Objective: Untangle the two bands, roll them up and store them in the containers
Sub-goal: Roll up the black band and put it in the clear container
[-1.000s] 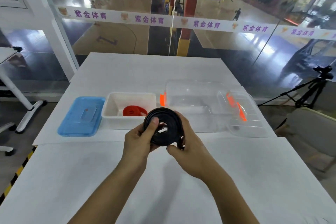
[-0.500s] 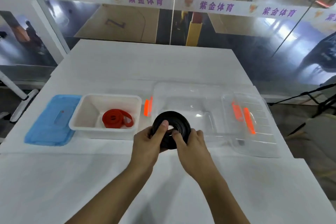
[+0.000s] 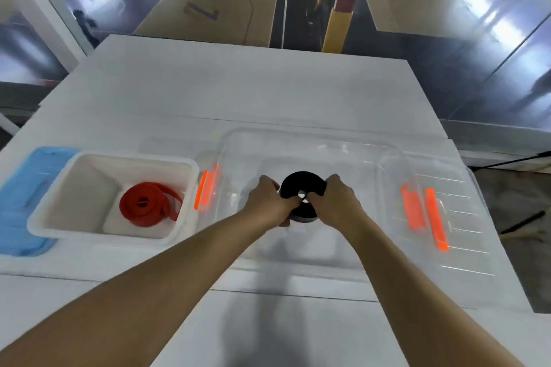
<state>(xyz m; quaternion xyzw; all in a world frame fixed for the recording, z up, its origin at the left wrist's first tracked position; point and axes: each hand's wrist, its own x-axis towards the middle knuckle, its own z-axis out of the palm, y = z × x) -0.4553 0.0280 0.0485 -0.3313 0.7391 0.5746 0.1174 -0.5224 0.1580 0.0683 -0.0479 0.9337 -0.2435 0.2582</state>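
Note:
The black band (image 3: 302, 188) is rolled into a tight coil. My left hand (image 3: 269, 202) grips its left side and my right hand (image 3: 335, 201) grips its right side. Both hands hold the coil inside the clear container (image 3: 298, 143), low over its floor. The red band (image 3: 147, 204) lies rolled up in the white container (image 3: 119, 158) to the left, with a loose end sticking out on its right.
A blue lid (image 3: 21, 194) lies left of the white container. The clear lid (image 3: 447, 211) with orange latches lies to the right of the clear container. All rest on a white table (image 3: 238, 92); glass panels stand beyond its far edge.
Both hands carried the black coil forward from above the table's near part into the clear container and lowered it. The camera tilted down and closer.

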